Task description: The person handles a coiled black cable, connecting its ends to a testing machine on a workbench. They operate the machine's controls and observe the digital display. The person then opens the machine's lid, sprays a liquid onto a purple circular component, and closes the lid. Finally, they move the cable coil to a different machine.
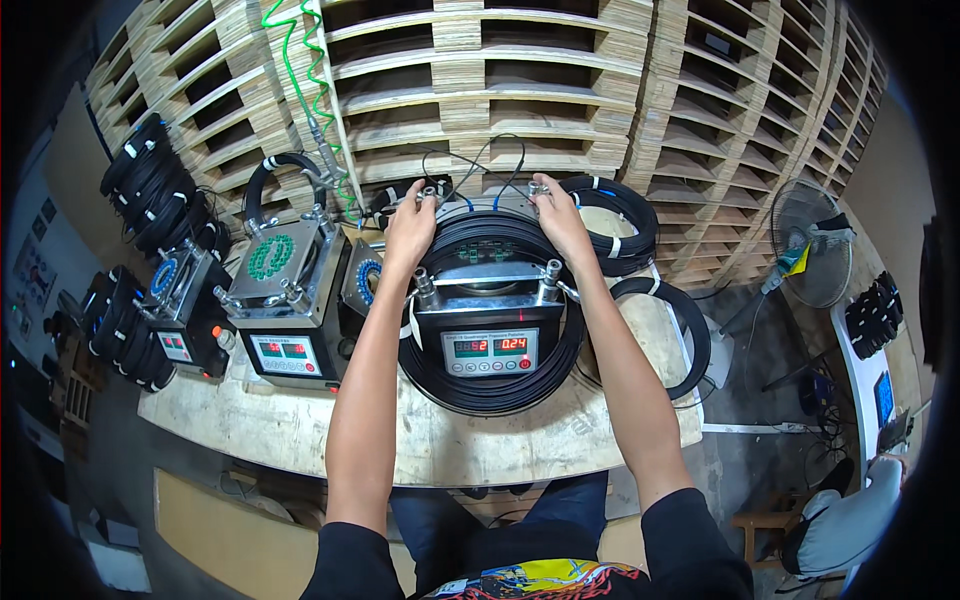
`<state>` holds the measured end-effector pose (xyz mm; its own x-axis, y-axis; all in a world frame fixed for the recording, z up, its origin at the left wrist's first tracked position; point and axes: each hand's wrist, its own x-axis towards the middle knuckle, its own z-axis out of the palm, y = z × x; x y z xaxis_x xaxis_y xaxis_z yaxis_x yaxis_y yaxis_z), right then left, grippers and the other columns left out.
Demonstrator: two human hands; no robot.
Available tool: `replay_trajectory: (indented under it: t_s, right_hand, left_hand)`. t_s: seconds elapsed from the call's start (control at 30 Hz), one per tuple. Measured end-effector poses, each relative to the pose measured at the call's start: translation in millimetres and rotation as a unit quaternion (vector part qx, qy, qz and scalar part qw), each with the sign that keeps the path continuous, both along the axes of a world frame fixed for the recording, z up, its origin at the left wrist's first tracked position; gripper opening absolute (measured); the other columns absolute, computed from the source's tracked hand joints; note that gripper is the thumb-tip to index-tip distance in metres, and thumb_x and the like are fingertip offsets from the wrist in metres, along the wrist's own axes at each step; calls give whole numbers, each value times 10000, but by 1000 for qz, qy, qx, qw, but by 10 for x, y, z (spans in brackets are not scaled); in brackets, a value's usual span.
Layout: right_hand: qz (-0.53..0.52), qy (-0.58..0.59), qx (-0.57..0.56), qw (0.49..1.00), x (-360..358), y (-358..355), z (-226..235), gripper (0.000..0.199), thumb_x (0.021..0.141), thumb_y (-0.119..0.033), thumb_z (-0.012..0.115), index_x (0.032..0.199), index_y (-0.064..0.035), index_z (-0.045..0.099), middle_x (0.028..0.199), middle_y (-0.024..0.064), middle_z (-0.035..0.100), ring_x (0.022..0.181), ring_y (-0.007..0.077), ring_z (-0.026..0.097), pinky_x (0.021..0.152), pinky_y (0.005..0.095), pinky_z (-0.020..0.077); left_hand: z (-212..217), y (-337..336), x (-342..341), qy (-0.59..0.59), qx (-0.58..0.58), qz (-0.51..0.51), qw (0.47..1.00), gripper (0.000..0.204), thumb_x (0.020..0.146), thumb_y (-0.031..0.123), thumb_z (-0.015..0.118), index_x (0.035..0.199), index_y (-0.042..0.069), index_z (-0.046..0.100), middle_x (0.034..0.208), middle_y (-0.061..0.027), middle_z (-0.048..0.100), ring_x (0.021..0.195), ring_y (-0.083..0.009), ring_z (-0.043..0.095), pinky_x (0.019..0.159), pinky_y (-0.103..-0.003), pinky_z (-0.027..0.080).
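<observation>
Head view: left hand (410, 228) and right hand (560, 220) grip the far rim of a springy, light-looking black cable coil (490, 385) draped over a metal test machine (488, 335).

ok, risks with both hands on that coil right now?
1. The black cable coil overhangs the front of the gauge unit and could slip off the posts.
2. Left hand and right hand sit beside the rear metal posts: a pinch seems possible.
3. Loose coils nearby may snag.
</observation>
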<state>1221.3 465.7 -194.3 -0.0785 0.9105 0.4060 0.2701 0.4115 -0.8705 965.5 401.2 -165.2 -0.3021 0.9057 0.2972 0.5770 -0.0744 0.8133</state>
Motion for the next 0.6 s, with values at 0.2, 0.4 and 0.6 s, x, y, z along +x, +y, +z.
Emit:
replay_trajectory:
  t_s: [0.2, 0.4, 0.6]
  right_hand:
    - [-1, -6, -12, 1000, -1, 27, -6, 440, 997, -151, 449, 1399, -10, 555, 1184, 226, 689, 1128, 299, 659, 981, 354, 482]
    - [-13, -56, 5, 998, -17, -30, 50, 459, 977, -211, 462, 1400, -63, 564, 1228, 301, 666, 1185, 431, 638, 1017, 428, 476]
    - [7, -34, 3, 999, -20, -63, 82, 397, 996, -113, 453, 1354, 5, 576, 1074, 166, 704, 971, 213, 663, 874, 304, 494]
  left_hand:
    - [106, -105, 64, -40, 0, -6, 999, 533, 1012, 308, 516, 1493, 79, 514, 1152, -177, 751, 1165, -254, 677, 1033, -332, 454]
    - [12, -4, 2, -20, 15, -17, 1000, 574, 1008, 414, 509, 1479, 86, 529, 1229, -234, 708, 1206, -369, 655, 1053, -406, 461]
    - [-21, 37, -14, -35, -2, -17, 999, 590, 1016, 454, 510, 1483, 93, 525, 1258, -227, 697, 1225, -366, 646, 1054, -409, 462]
